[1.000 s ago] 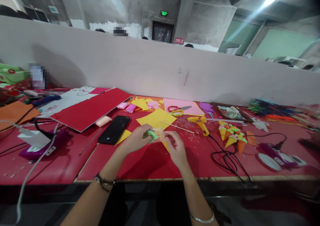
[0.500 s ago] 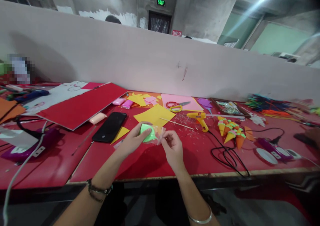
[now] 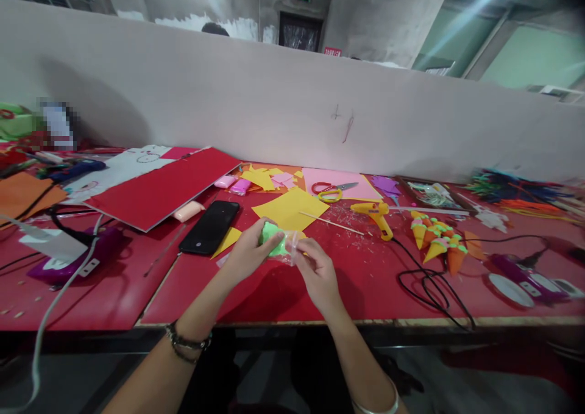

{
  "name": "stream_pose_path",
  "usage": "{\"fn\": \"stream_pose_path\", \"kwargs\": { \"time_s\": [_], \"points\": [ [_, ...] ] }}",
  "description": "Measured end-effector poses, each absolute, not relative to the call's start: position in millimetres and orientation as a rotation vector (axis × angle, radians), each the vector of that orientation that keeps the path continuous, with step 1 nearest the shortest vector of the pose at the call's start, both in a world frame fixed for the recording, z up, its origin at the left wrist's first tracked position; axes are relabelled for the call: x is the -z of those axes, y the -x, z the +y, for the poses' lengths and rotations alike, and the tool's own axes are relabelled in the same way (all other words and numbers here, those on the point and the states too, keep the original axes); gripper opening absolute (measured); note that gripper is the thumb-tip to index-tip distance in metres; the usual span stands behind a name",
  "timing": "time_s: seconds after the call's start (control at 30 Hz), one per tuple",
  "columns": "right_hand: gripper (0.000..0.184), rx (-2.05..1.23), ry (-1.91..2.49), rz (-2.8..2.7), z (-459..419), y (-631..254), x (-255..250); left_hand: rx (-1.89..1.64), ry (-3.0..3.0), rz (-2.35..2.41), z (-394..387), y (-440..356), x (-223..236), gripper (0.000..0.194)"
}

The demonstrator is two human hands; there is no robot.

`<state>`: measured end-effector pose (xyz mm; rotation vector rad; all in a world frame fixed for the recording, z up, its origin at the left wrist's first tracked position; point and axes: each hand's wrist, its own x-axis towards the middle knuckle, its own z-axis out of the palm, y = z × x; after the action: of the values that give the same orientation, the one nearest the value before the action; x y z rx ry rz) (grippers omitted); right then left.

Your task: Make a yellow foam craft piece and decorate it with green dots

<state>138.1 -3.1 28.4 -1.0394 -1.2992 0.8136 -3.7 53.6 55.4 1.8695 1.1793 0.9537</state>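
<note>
Between my hands, above the red table (image 3: 292,298), is a clear plastic bag (image 3: 290,250) with a lump of bright green modelling clay (image 3: 274,241) in it. My left hand (image 3: 250,248) is closed around the clay end, thumb on top. The bag's open-looking end is pinched between the thumb and fingers of my right hand (image 3: 317,269). Just beyond lies a yellow paper sheet (image 3: 287,209) with a thin wooden stick (image 3: 331,222) across its corner. To the left, a black phone (image 3: 210,227) rests on the table.
A yellow glue gun (image 3: 375,214) with a looping black cable lies right of my hands, near small paper cones (image 3: 439,243). Scissors (image 3: 336,189) rest on pink paper behind. A red board (image 3: 169,185) sits at left; purple power strips (image 3: 525,280) stand towards both sides.
The view has shifted a little, so the table appears further right. Both hands keep hold of the bag, and my right fingers have closed nearer its end.
</note>
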Motion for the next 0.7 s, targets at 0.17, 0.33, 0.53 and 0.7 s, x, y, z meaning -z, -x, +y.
{"fn": "stream_pose_path", "kwargs": {
  "time_s": [0.17, 0.33, 0.53, 0.7],
  "points": [
    [0.012, -0.933, 1.004, -1.193, -6.5, -132.5, -28.2, -0.981, -1.774, 1.15, 50.4, 5.1, -56.2, 0.031],
    [0.018, -0.839, 1.095, -1.207, -4.1, -131.5, -27.9, -1.048, -1.659, 1.109, 46.5, 5.4, -57.2, 0.031],
    [0.029, -1.079, 0.997, -1.171, -3.8, -129.4, -24.7, -0.995, -1.766, 1.144, 49.4, 4.8, -57.8, 0.031],
    [0.032, -1.145, 0.949, -1.095, -8.8, -122.5, -30.2, -1.039, -1.861, 1.163, 47.9, 3.6, -58.7, 0.031]
  ]
}}
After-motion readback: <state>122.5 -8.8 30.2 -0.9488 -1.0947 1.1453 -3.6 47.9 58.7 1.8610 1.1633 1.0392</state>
